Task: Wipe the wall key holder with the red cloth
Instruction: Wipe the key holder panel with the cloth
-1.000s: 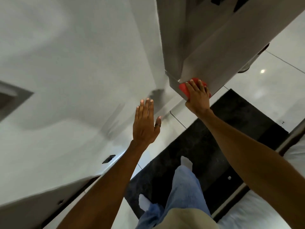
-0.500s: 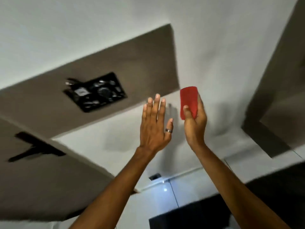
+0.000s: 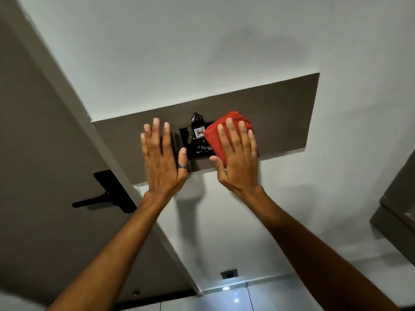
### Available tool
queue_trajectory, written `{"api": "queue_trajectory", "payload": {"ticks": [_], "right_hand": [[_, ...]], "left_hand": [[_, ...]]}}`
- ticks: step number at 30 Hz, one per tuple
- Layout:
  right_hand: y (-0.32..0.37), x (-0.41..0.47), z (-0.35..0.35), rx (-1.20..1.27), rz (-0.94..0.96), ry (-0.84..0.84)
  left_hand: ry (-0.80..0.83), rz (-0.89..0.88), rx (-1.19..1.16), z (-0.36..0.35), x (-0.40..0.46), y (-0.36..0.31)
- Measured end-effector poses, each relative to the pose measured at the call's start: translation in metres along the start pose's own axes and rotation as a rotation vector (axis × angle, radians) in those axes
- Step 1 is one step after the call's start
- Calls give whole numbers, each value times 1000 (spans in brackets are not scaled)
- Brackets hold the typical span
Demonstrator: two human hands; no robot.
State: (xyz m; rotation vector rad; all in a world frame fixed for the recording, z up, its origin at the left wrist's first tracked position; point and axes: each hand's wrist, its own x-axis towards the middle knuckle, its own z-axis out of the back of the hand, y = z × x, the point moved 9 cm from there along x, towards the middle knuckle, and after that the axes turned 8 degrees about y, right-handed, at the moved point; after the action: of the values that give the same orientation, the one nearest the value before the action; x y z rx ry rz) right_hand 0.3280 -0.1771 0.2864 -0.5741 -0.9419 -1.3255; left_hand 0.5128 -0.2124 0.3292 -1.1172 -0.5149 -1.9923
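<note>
A black key holder (image 3: 197, 149) is fixed to a brown panel (image 3: 280, 115) on the white wall, with keys and a white tag (image 3: 199, 132) hanging on it. My right hand (image 3: 238, 158) presses the folded red cloth (image 3: 215, 135) flat against the holder's right part, covering that side. My left hand (image 3: 162, 158) lies spread and flat over the holder's left edge and the panel, holding nothing. A ring sits on its thumb.
A brown door (image 3: 33, 153) with a black lever handle (image 3: 105, 196) stands to the left. A wall socket (image 3: 229, 274) sits low near the glossy floor (image 3: 235, 297). A brown cabinet edge (image 3: 397, 209) juts in at the right.
The view has swung from the floor and cabinet to the wall. Both hands have risen to the key holder, and the cloth, held upright before, now lies pressed on it.
</note>
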Motion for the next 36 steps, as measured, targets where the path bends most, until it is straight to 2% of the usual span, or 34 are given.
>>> {"api": "queue_trajectory", "payload": {"ticks": [4,12,14,17,21,25,28,32,36], "right_hand": [[-3,9,5,-173,98,-96],[-5,34,-2,-222,421,-260],[-6,29,-5,-217,381,-328],[-10,12,-13,-142,179,-417],[-4,-6,-16,-82,17,-416],[2,27,3,-8,-87,-467],[5,40,3,-25,-73,-482],[-2,9,-7,-87,45,-438],[-2,11,0,-68,52,-420]], "left_hand": [[-28,-27,24,-5,14,10],[-168,-43,146,-11,32,20],[-200,-36,179,-14,30,21],[-223,-30,213,-18,30,22],[-238,-32,240,-18,28,19],[-247,-41,245,-18,29,19],[-248,-47,240,-18,27,21],[-251,-45,235,-20,26,20],[-259,-43,236,-17,27,20]]}}
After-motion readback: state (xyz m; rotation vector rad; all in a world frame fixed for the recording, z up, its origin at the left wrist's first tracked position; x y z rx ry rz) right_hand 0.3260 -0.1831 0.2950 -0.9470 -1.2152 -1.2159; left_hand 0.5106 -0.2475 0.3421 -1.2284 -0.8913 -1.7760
